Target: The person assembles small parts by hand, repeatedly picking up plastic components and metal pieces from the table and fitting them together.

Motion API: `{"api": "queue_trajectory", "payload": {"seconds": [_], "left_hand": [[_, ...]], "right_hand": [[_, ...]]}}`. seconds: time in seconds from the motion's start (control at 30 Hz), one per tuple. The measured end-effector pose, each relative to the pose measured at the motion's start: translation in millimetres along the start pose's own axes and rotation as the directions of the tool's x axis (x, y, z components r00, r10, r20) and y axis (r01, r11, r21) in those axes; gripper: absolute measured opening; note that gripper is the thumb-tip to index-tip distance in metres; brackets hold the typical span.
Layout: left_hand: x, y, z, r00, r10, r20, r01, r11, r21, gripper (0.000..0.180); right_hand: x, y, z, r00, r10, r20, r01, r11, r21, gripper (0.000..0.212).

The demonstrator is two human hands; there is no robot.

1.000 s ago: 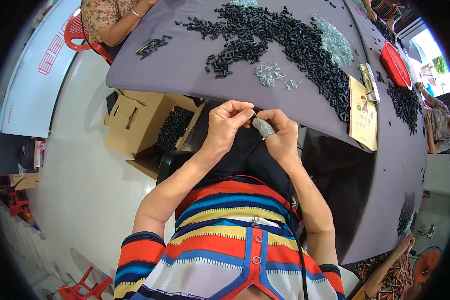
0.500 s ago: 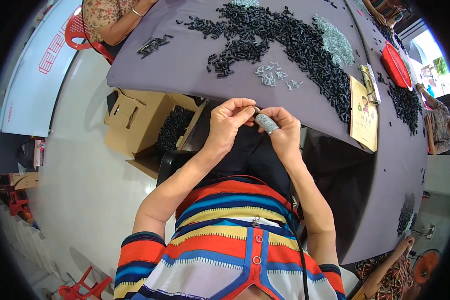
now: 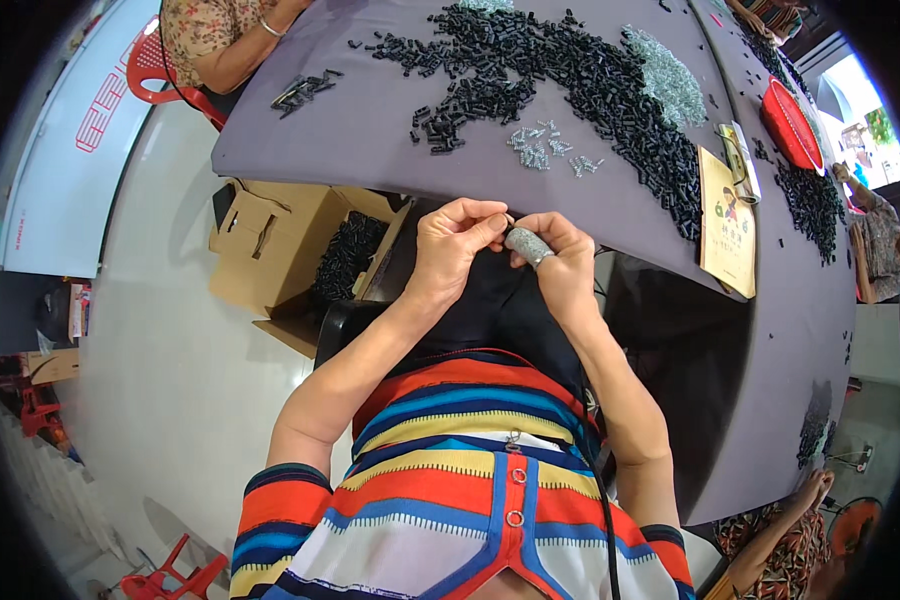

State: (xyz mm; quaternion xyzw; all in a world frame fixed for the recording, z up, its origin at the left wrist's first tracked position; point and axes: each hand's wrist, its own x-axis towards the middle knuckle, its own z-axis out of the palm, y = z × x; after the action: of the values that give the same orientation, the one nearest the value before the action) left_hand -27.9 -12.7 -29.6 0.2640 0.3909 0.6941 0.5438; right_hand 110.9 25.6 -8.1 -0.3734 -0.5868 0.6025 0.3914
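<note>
In front of my lap, just off the table's near edge, my left hand [image 3: 457, 245] is closed, pinching a small dark piece [image 3: 511, 221] between thumb and fingertips. My right hand [image 3: 567, 265] is closed against the same piece from the other side. A grey wrap [image 3: 528, 245] covers one of its fingers. My fingers hide most of the piece. Beyond my hands, small silvery parts [image 3: 533, 153] lie scattered on the grey tabletop [image 3: 370, 130]. A long heap of short black tubular parts [image 3: 625, 130] spreads behind them, beside a pile of shiny clear-looking pieces [image 3: 668, 82].
An open cardboard box [image 3: 270, 250] with black parts stands left under the table edge. A yellow booklet [image 3: 727, 225] lies at the right edge, and a red basket [image 3: 793, 127] sits farther right. Co-workers' arms [image 3: 245, 55] show around the table. A red chair [image 3: 155, 70] is at far left.
Both hands keep their pinch on the small piece. My right hand has shifted slightly to the left and turned a little; my left hand has barely moved.
</note>
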Motion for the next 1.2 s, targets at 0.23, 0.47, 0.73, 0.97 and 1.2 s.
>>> {"api": "queue_trajectory", "payload": {"seconds": [0.23,0.47,0.73,0.97,1.2], "left_hand": [[-2.0,-1.4,1.9,0.996,0.081,0.024,-0.082,0.995,0.054,0.012],[-1.5,0.2,2.5,0.996,0.087,0.003,-0.087,0.995,0.042,0.013],[-1.1,-2.9,-2.3,0.999,0.038,-0.014,-0.038,0.999,0.007,0.014],[-3.6,-0.9,3.4,0.995,0.098,0.005,-0.098,0.992,0.084,0.014],[-1.6,-4.0,-0.4,0.997,0.056,0.050,-0.056,0.998,-0.010,0.013]], "right_hand": [[5.7,5.8,-8.9,0.879,0.375,0.294,-0.468,0.568,0.676,0.020],[3.7,-2.0,-3.3,0.956,0.259,0.139,-0.294,0.820,0.492,0.013],[2.7,-1.0,-3.6,0.993,0.101,0.061,-0.112,0.967,0.228,0.011],[-4.8,-3.0,1.2,0.987,-0.152,-0.045,0.139,0.965,-0.223,0.015],[-4.4,-1.0,0.5,0.969,-0.248,-0.025,0.229,0.926,-0.299,0.014]]}}
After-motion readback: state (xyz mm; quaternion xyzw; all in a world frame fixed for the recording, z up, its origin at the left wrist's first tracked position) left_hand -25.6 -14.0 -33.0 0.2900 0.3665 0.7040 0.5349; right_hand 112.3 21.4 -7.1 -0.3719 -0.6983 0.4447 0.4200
